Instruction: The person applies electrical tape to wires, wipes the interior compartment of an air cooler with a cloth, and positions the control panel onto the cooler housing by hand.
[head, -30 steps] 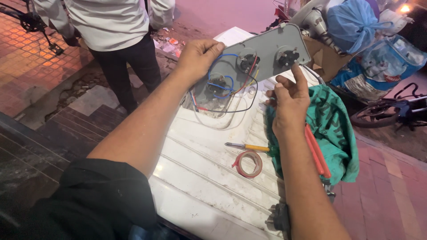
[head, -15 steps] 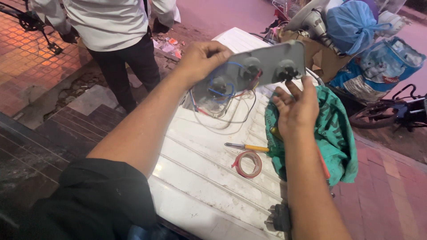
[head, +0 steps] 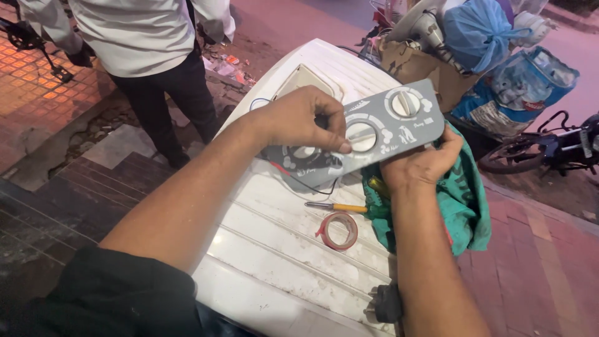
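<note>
Grey plastic control panel with three knobs, long axis rising left-to-right: left hand grips its near-left part at the middle knob, right hand clasps its lower right edge.

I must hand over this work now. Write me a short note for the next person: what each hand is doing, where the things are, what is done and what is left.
Left hand: grip on the grey control panel, thumb on its middle knob.
Right hand: holds the panel's lower right edge from beneath.
Panel is face up above the white appliance top; three knobs show, and wires hang under it.
On the top: a yellow-handled screwdriver, a red tape roll, a green cloth, a black plug.
Done: panel is off the appliance.
Left: it is not yet fitted back; tools not put away.
</note>
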